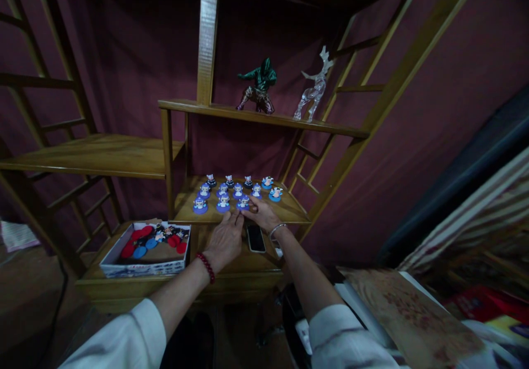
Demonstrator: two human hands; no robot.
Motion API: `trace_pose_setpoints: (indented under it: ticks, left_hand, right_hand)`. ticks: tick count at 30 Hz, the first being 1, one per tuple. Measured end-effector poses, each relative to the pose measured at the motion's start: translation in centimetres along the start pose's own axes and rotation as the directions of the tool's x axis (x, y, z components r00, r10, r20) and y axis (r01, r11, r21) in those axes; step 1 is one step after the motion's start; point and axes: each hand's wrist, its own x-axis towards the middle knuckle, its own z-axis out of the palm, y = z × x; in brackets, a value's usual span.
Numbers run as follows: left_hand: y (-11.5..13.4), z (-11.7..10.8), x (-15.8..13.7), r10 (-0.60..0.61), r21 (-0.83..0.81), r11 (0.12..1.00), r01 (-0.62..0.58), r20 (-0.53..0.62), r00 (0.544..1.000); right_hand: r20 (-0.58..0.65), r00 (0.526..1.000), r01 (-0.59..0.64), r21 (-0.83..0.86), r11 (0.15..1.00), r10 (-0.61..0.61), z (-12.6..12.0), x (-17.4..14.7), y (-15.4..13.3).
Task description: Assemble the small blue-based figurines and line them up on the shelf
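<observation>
Here our right hand point(261, 212), fingers spread, touches the nearest small white figurine on a blue round base point(243, 202) on the wooden shelf point(289, 210); our left hand point(225, 240) rests flat, empty, just below.

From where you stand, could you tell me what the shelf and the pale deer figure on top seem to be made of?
Shelf: looks like varnished wood, going by its yellow-brown grain and soft sheen. Deer figure: apparently clear or silvery plastic, perhaps glass; it is translucent and glints in the light.
</observation>
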Motion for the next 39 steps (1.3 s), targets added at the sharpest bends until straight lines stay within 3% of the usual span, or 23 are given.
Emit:
trace_pose_setpoints:
  ticks: [13, 22, 27, 39]
  left_hand:
    - [0.7, -1.8, 0.1, -0.026, 0.018, 1.000, 0.025, 0.047, 0.999]
    - [0.6, -1.2, -0.1, -0.008, 0.036, 0.999, 0.007, 0.036, 0.999]
    - [0.3, -0.7, 0.0, -0.007, 0.012, 1.000, 0.007, 0.008, 1.000]
    - [0.2, -0.7, 0.0, -0.003, -0.042, 0.999, 0.005, 0.034, 0.999]
  right_hand:
    - [0.054, 0.996, -0.075, 0.066, 0.995, 0.071, -0.6, 0.2, -0.8]
    - [0.079, 0.995, -0.069, 0.035, 0.997, 0.066, -0.9, 0.0, -2.3]
    - [0.104, 0.995, -0.005, 0.029, 1.000, 0.002, -0.8, 0.2, -2.1]
    - [-0.009, 1.000, -0.003, -0.103, 0.995, 0.002, -0.2, -0.1, -1.6]
